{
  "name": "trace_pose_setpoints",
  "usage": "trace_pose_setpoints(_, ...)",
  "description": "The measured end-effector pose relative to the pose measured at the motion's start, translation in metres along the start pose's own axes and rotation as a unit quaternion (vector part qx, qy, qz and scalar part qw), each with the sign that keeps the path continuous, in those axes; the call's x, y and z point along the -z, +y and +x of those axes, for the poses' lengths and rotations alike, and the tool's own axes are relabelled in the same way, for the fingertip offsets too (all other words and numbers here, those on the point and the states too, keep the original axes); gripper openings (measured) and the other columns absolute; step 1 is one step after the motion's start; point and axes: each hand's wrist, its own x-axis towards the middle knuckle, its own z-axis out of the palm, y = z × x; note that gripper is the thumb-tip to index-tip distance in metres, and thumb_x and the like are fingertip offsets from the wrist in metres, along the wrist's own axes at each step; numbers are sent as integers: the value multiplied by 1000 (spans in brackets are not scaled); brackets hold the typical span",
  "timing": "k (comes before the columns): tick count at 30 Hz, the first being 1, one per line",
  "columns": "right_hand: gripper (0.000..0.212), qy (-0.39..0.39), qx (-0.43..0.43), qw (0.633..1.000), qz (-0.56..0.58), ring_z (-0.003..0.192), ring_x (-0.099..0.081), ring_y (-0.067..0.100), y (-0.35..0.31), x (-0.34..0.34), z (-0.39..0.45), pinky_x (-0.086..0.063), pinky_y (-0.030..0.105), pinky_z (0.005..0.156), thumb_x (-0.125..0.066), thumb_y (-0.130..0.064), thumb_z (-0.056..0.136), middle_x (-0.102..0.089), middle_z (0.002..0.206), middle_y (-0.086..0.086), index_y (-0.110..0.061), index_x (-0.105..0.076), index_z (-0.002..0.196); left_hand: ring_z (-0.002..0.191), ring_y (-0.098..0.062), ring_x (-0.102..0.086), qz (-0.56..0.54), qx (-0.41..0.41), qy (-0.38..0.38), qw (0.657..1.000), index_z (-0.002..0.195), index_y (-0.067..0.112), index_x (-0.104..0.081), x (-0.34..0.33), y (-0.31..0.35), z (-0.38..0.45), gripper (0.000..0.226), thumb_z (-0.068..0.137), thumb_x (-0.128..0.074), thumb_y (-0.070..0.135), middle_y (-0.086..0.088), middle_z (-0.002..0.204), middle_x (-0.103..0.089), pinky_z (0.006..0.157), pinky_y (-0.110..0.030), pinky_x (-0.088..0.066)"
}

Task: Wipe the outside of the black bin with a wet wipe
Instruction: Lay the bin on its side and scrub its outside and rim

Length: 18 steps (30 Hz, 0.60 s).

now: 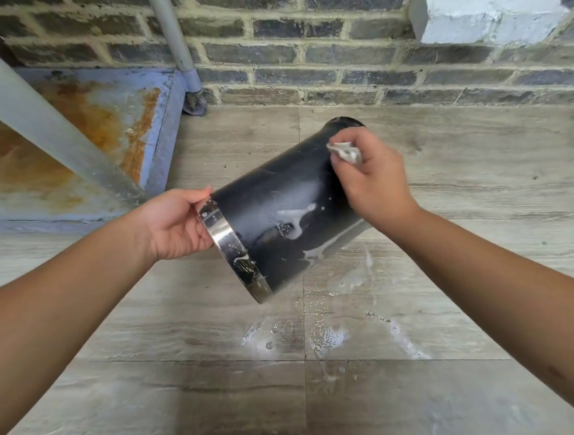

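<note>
The black bin (278,198) is a round can with a shiny metal band at its rim, held tilted above the floor with its base pointing away toward the wall. My left hand (175,224) grips the metal rim at the near left end. My right hand (372,178) presses a crumpled grey wet wipe (345,152) against the bin's upper side near its base. White soapy streaks run down the bin's side and over the rim band.
Foamy wet patches (325,336) lie on the wood-look floor tiles below the bin. A brick wall (306,54) runs behind. At left stands a rusty blue metal frame (97,126) with a grey leg (48,128) and a castor (194,105).
</note>
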Motion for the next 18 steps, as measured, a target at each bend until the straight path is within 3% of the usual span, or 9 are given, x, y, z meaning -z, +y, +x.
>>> trace_pose_setpoints(4,24,3,86,988,-127,104,-61,22,10,-32,26,-37,19,85,-54,-6,88,-70,105,3,-11,-67,107,85,-29,-74,-19,-28,26,999,98,8,-66,-4,7,5,38,102,-40,36,-16,98,-74,73,-51,-60)
trace_pose_setpoints(6,28,-7,102,981,-168,109,-59,26,12,-42,32,-41,27,93,-53,-6,86,-69,110,7,-10,-66,110,85,-31,-74,-52,-55,26,997,97,7,-68,-8,3,4,42,103,-40,37,-19,96,-75,60,-50,-61)
trace_pose_setpoints(9,32,-11,129,972,-194,113,-60,30,13,-56,27,-43,38,98,-53,-5,83,-70,111,9,-9,-66,112,83,-29,-75,-74,-82,21,994,98,10,-67,-10,-4,1,32,102,-43,30,-15,93,-77,59,-46,-60)
trace_pose_setpoints(13,37,-14,160,967,-197,113,-62,27,0,-73,7,-39,37,103,-43,-13,83,-71,112,11,-10,-66,112,82,-24,-75,-77,-87,24,993,104,9,-65,-10,-6,-2,28,103,-42,25,-11,90,-77,62,-43,-62)
trace_pose_setpoints(16,30,-75,245,951,-174,101,-59,26,-18,-89,-14,-44,37,93,-46,-9,83,-69,109,11,-8,-66,107,81,-23,-75,-79,-94,27,992,109,7,-64,-12,-9,-4,29,103,-42,25,-10,90,-77,65,-41,-62)
trace_pose_setpoints(18,31,-134,302,935,-130,102,-61,31,-29,-103,-37,-42,37,92,-55,3,78,-68,111,12,-5,-66,106,69,-19,-75,-83,-96,28,992,103,7,-64,-11,-10,-6,28,103,-43,25,-7,77,-76,59,-35,-61)
